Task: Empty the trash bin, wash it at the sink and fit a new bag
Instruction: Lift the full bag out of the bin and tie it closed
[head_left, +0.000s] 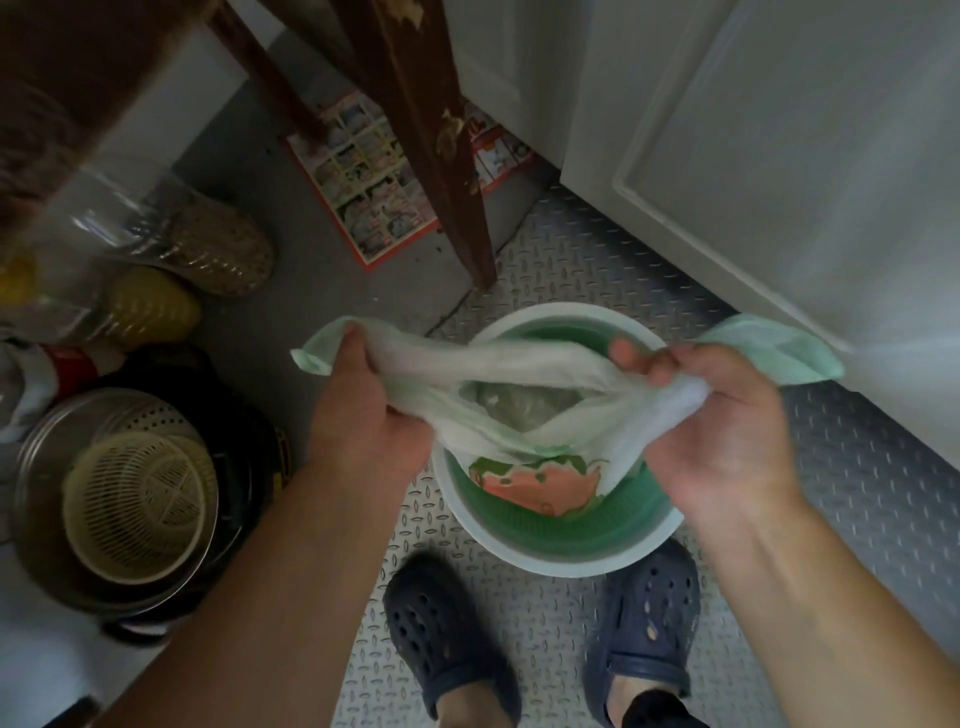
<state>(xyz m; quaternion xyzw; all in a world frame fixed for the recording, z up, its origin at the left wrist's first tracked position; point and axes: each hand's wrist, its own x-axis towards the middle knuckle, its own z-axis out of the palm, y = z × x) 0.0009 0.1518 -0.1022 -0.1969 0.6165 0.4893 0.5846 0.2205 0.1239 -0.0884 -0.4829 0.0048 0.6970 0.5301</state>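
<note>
A round trash bin (561, 558) with a white rim and green inside stands on the floor between my feet. A thin pale green plastic bag (519, 374) hangs in it, its mouth pulled open above the rim. My left hand (363, 410) grips the bag's left handle loop. My right hand (722, 421) grips the right handle loop. Crumpled clear plastic (514, 405) shows inside the bag. A pink and green print (535, 483) shows through the bag's near side.
White cabinet doors (779, 156) stand close on the right. A worn wooden chair leg (436, 145) rises just behind the bin, over a printed flyer (363, 182). A metal pot with a cream basket (135, 509) sits at left, slippers (218, 249) beyond it. My dark clogs (441, 639) stand on checker-plate flooring.
</note>
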